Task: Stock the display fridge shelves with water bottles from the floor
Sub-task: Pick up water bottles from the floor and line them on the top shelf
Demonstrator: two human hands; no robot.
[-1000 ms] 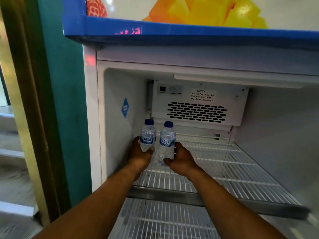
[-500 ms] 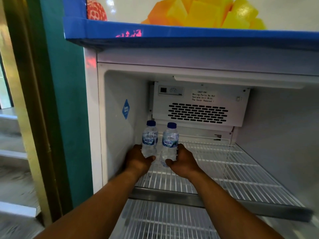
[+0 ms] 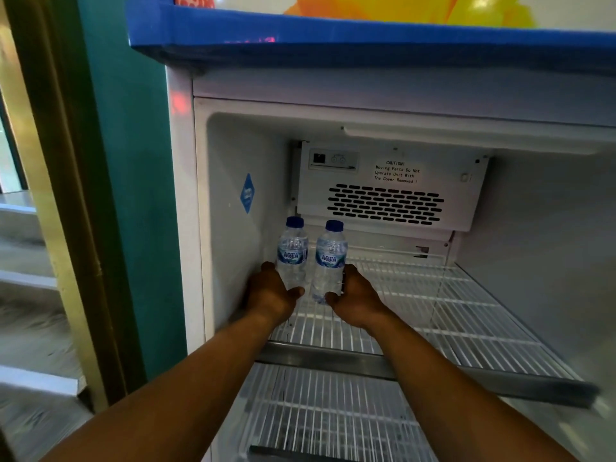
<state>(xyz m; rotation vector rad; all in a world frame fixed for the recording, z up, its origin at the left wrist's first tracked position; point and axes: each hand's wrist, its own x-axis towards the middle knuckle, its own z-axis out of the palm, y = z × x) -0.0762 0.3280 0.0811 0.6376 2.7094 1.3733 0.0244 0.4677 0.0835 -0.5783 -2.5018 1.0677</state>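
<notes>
**Desk:** White-walled and almost bare, is that the display fridge (image 3: 546,235)?

**Photographer:** Yes. Its top wire shelf (image 3: 433,315) fills the frame from 9 to 3 o'clock and carries nothing but two water bottles. A second wire shelf (image 3: 326,415) shows below it at 6 o'clock, with nothing on it that I can see. The vent panel (image 3: 386,185) with its caution notice sits on the back wall at 12.

**Desk:** Where are the bottles?

**Photographer:** In the shelf's back-left corner, at about 10 o'clock of the shelf, side by side, upright, long axes vertical, blue caps up. The left bottle (image 3: 292,253) stands just beside the fridge's left wall; the right bottle (image 3: 330,261) stands just beside its neighbour, a narrow gap between them.

**Desk:** And the hands?

**Photographer:** The left hand (image 3: 271,296) is wrapped round the lower body of the left bottle, the right hand (image 3: 358,300) round the lower body of the right one, each curled closed on its own bottle. The bottles rise at 12 o'clock from each fist. Neither hand is nearer; both arms reach in evenly.

**Desk:** Seated yet?

**Photographer:** Cannot tell whether the bases touch the wire; the hands hide them. I judge this the placing step, with letting go and drawing straight back toward 6 o'clock to come.
</notes>
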